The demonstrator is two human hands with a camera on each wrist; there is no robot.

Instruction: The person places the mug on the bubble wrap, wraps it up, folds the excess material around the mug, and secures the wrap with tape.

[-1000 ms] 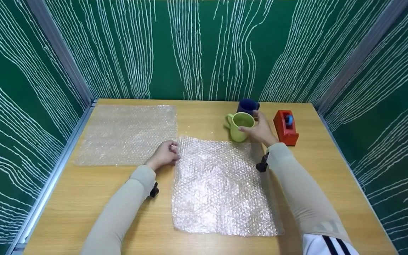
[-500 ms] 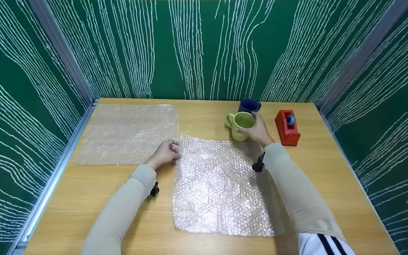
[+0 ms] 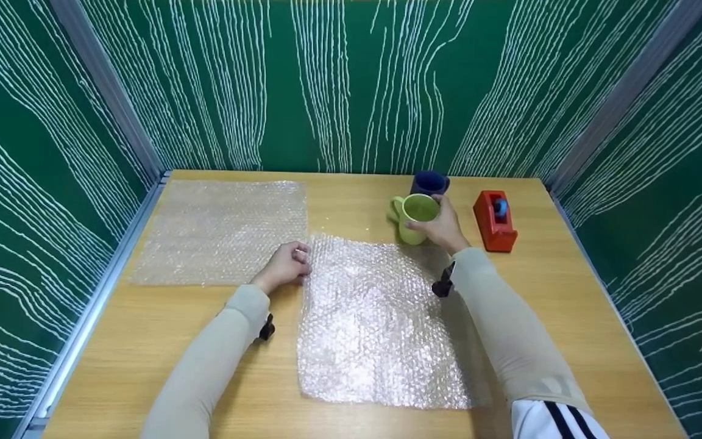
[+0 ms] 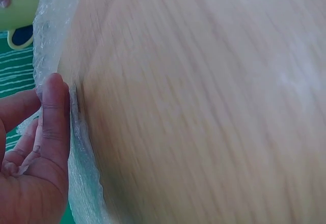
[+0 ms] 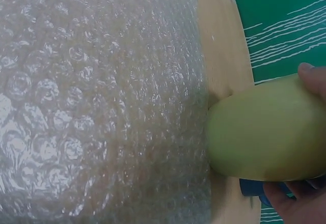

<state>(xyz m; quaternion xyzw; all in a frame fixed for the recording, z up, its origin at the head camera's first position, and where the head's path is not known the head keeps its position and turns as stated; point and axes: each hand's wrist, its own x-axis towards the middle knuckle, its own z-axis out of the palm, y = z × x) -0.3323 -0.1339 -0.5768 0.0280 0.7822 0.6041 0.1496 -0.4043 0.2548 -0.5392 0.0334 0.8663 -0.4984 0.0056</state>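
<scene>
A sheet of bubble wrap lies flat on the table in front of me. My left hand is at its upper left edge, thumb and forefinger pinching the edge; the left wrist view shows the thumb against the plastic. My right hand grips a light green mug around its side, at the sheet's upper right edge. The mug is upright, its handle to the left. In the right wrist view the mug's green side is beside the bubble wrap.
Behind the green mug stands a dark blue mug. A red tape dispenser with a blue roll sits to the right. Another bubble wrap sheet lies at the back left of the wooden table. Green walls enclose three sides.
My right forearm has shifted slightly left while the hand stays around the green mug. The left hand holds its place at the bubble wrap's edge.
</scene>
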